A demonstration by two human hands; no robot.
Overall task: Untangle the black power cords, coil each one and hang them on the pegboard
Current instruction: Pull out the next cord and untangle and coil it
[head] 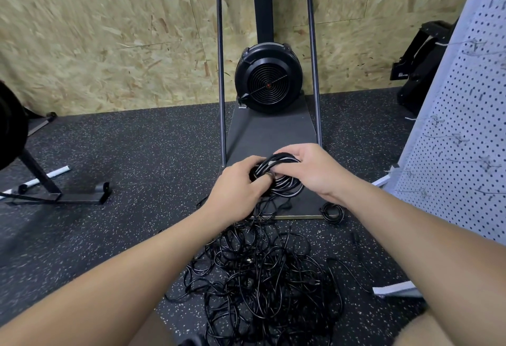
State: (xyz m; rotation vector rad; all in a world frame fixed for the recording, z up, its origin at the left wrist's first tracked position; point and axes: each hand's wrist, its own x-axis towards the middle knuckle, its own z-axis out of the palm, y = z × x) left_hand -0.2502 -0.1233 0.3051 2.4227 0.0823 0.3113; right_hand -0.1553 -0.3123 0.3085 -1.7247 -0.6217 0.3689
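Both hands meet over a coil of black cord (pixel 284 185) held in mid-air at the frame's centre. My left hand (pixel 238 185) grips the coil's left side, its thumb hooked over the strands. My right hand (pixel 312 170) curls over the top right of the same coil. A strand trails down from it into a large tangled heap of black power cords (pixel 262 274) on the floor between my legs. One small finished coil (pixel 332 212) lies on the floor to the right. The white pegboard (pixel 465 132) with wire hooks stands at the right edge.
A black fan machine (pixel 268 82) on a metal frame with a dark base plate (pixel 271 129) stands straight ahead against the chipboard wall. A black equipment stand (pixel 54 189) sits at left. The pegboard's white foot (pixel 397 289) lies at lower right on speckled rubber flooring.
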